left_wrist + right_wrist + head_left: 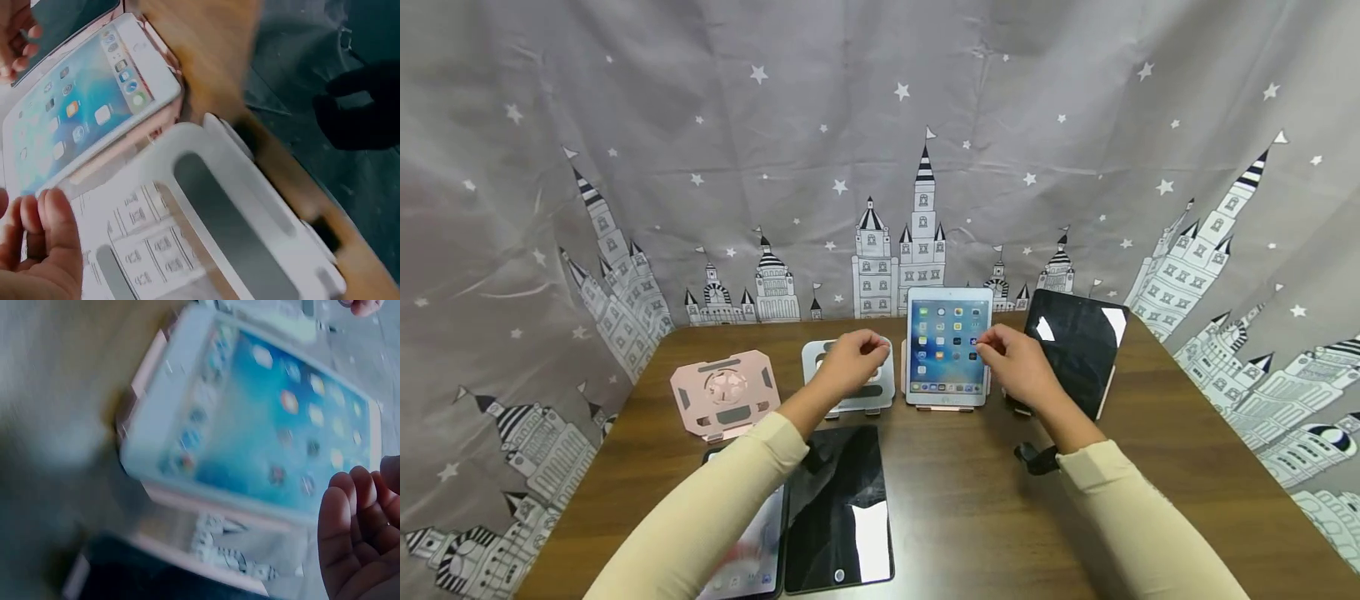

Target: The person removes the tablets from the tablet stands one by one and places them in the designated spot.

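Observation:
A white tablet [949,350] with a lit screen of app icons stands upright on a pink stand [945,407] at the back of the table. To its left, my left hand [852,362] hovers before a pale grey-white stand [215,206], fingers loosely bent and holding nothing. My right hand [1018,364] is at the white tablet's right edge, its fingers also loosely bent with nothing between them; in the right wrist view its fingertips [340,487] overlap the tablet's screen edge. Just right of that hand a black tablet [1075,346] leans on another stand.
An unoccupied pink stand [727,392] is at the back left. Two tablets lie flat in front: a black one [831,517] and one with a lit screen [748,542], partly under the left sleeve. A grey curtain [820,100] with castles hangs behind the wooden table [970,517].

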Available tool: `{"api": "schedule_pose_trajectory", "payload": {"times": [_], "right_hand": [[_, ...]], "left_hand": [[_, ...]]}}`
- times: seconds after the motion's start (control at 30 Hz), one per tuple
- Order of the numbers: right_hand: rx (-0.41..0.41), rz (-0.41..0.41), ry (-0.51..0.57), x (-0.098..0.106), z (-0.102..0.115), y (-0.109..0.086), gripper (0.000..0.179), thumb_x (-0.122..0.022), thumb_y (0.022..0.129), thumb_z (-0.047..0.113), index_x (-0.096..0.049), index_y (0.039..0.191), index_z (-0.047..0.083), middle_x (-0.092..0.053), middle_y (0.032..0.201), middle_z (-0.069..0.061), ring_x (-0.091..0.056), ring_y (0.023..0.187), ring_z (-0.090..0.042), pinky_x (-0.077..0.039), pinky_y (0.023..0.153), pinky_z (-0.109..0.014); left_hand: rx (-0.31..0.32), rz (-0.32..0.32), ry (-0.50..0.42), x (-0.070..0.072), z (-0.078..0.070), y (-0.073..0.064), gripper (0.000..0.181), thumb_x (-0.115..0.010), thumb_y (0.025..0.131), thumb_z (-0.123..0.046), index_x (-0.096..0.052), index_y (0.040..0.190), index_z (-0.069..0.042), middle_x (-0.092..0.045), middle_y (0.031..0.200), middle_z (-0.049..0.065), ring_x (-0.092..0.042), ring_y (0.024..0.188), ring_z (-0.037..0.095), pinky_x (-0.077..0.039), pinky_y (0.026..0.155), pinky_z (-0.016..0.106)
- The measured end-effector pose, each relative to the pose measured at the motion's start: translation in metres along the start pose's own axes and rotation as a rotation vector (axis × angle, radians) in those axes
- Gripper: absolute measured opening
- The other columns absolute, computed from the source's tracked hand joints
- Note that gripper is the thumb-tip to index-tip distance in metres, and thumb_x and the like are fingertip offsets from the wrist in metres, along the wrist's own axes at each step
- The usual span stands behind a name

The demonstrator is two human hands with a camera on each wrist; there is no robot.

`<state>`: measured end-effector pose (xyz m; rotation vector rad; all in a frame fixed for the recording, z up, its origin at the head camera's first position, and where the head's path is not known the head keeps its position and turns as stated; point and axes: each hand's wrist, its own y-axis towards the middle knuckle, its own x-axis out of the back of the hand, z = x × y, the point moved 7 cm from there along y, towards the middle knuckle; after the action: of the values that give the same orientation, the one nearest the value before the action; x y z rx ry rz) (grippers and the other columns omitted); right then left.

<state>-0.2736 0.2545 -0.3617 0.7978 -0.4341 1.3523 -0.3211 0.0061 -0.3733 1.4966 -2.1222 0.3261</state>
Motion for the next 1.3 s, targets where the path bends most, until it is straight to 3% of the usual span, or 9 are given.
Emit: {"api": "schedule_pose_trajectory", "payload": {"times": [0.13, 0.23, 0.5, 0.8, 1.03, 1.3], "right_hand": [[-0.004, -0.03, -0.04, 0.021, -0.006, 0.014, 0.016, -0.057, 0.101, 0.018, -0.064, 0.107, 0.004, -0.065, 0.095, -0.011, -0.058, 0.083, -0.025, -0.046, 0.073, -0.039], [-0.01, -0.046, -0.043, 0.031, -0.01, 0.022, 0.018, -0.055, 0.102, 0.018, -0.062, 0.109, 0.003, -0.064, 0.098, -0.014, -0.058, 0.087, -0.027, -0.047, 0.075, -0.041], [-0.049, -0.027, -0.003, 0.033, -0.027, 0.031, 0.023, -0.054, 0.102, 0.02, -0.059, 0.116, 0.001, -0.064, 0.104, -0.017, -0.061, 0.093, -0.03, -0.051, 0.073, -0.039], [-0.018, -0.057, 0.026, 0.023, -0.032, 0.041, 0.025, -0.055, 0.102, 0.018, -0.059, 0.118, -0.001, -0.062, 0.106, -0.017, -0.059, 0.097, -0.031, -0.048, 0.082, -0.043], [-0.028, -0.034, 0.045, 0.015, -0.036, 0.045, 0.027, -0.055, 0.102, 0.02, -0.058, 0.12, 0.0, -0.063, 0.102, -0.015, -0.061, 0.09, -0.027, -0.048, 0.071, -0.035], [-0.027, -0.061, 0.042, 0.015, -0.037, 0.046, 0.025, -0.055, 0.102, 0.019, -0.058, 0.118, 0.0, -0.061, 0.101, -0.015, -0.057, 0.088, -0.028, -0.046, 0.073, -0.038]], "left_hand": [[-0.056, -0.061, 0.024, -0.005, -0.018, 0.021, 0.02, -0.059, 0.098, -0.022, -0.07, 0.105, -0.007, -0.068, 0.098, 0.004, -0.061, 0.091, 0.019, -0.052, 0.081, 0.035], [-0.061, -0.102, 0.011, -0.008, -0.026, 0.032, 0.02, -0.059, 0.097, -0.022, -0.069, 0.106, -0.007, -0.067, 0.103, 0.006, -0.06, 0.098, 0.021, -0.051, 0.086, 0.037], [-0.011, -0.151, -0.037, -0.017, -0.025, 0.049, 0.023, -0.059, 0.098, -0.02, -0.068, 0.113, -0.005, -0.067, 0.107, 0.007, -0.06, 0.105, 0.022, -0.051, 0.09, 0.035], [0.009, -0.248, -0.045, -0.017, -0.02, 0.053, 0.023, -0.061, 0.096, -0.018, -0.069, 0.112, -0.002, -0.067, 0.101, 0.008, -0.061, 0.097, 0.022, -0.053, 0.084, 0.033], [0.037, -0.243, -0.035, -0.022, -0.018, 0.05, 0.027, -0.061, 0.097, -0.015, -0.066, 0.119, 0.0, -0.066, 0.102, 0.008, -0.06, 0.095, 0.021, -0.053, 0.08, 0.031], [0.037, -0.233, -0.069, -0.029, -0.018, 0.054, 0.023, -0.059, 0.098, -0.012, -0.063, 0.119, -0.002, -0.064, 0.102, 0.008, -0.059, 0.095, 0.02, -0.053, 0.079, 0.031]]}}
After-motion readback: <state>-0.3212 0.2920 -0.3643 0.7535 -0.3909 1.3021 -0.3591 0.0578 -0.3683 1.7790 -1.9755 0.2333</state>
